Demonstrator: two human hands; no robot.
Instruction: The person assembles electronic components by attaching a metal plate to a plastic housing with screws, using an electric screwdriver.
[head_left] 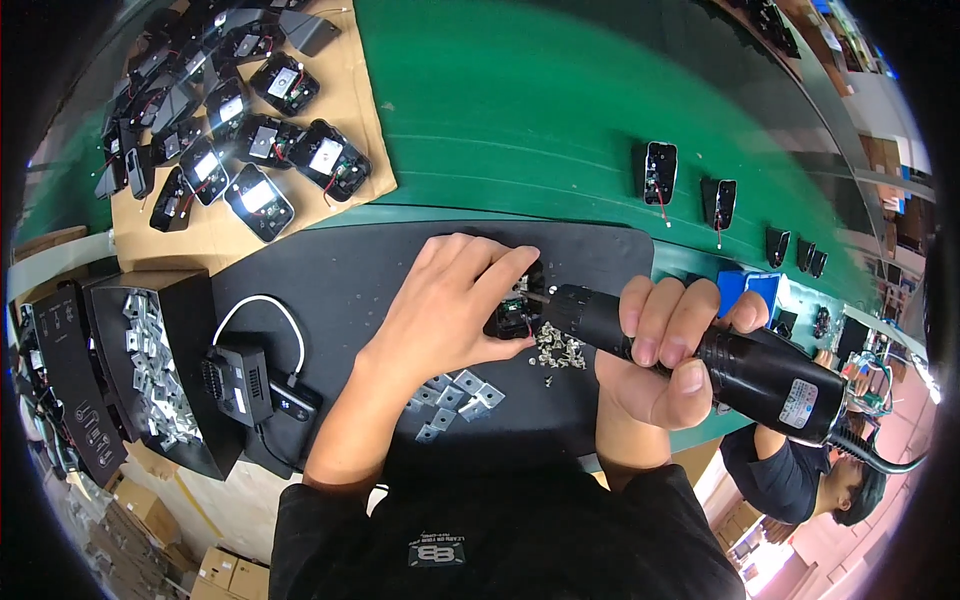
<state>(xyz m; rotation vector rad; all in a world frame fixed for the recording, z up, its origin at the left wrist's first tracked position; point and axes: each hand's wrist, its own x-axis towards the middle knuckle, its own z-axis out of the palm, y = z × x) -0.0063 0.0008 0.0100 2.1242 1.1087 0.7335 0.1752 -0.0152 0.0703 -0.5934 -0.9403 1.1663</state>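
My left hand [455, 300] is closed around a small black device housing [514, 318] on the dark mat, with its circuit parts facing up. Its fingers hide much of the housing. Wrapped in my right hand [670, 345] is a black electric screwdriver [770, 380], tilted so that its bit points left into the housing. Whether the bit sits on a screw I cannot tell. Just below the housing lies a loose pile of small screws [560, 350]. Several square metal plates [455, 402] are scattered on the mat near my left wrist.
Many black housings [265, 140] crowd a cardboard sheet at the far left. A black box of metal plates [155, 370] stands left, beside a black device with a white cable [262, 298]. More housings [660, 172] line the green belt [520, 110]. A co-worker [790, 470] sits at right.
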